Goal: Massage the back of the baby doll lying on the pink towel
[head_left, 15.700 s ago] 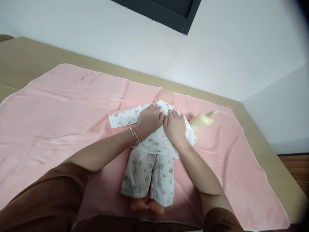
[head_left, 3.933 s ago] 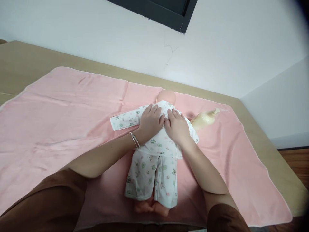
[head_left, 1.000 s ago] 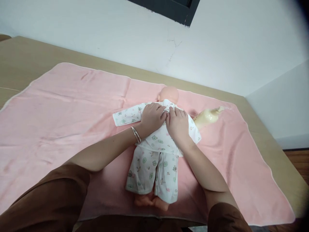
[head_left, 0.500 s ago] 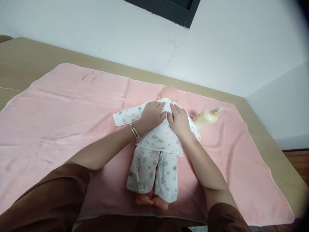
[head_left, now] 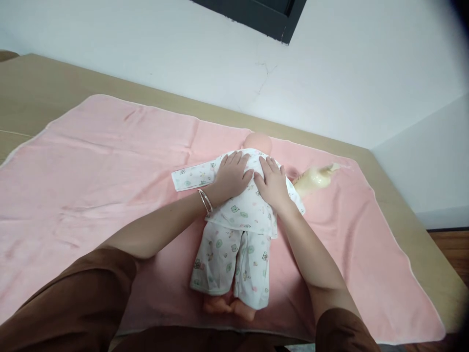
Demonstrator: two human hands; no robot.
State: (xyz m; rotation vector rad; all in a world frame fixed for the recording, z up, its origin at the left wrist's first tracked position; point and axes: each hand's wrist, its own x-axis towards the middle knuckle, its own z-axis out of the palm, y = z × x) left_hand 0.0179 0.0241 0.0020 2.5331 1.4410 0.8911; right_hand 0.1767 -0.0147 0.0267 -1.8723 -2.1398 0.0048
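A baby doll [head_left: 238, 215] in white printed top and trousers lies on a pink blanket [head_left: 110, 161], its bare feet toward me. Its head [head_left: 258, 142] points to the wall, and no face shows. My left hand [head_left: 233, 177] rests flat on the left side of the doll's upper back, fingers stretched out. On the right side of that back lies my right hand [head_left: 273, 183], open as well, its thumb close to the left one. Beside the doll's right-hand sleeve, a pale yellow pump bottle [head_left: 315, 178] lies on its side.
Under the blanket is a wooden table [head_left: 73, 73], its bare edge running along a white wall [head_left: 146, 44]. A dark frame [head_left: 256, 17] hangs on the wall above. The table's right edge slopes down toward a brown wooden floor [head_left: 449, 249].
Hardly anything differs. Both hands stay on the doll's back, with only a very slight shift of the fingers and of the view.
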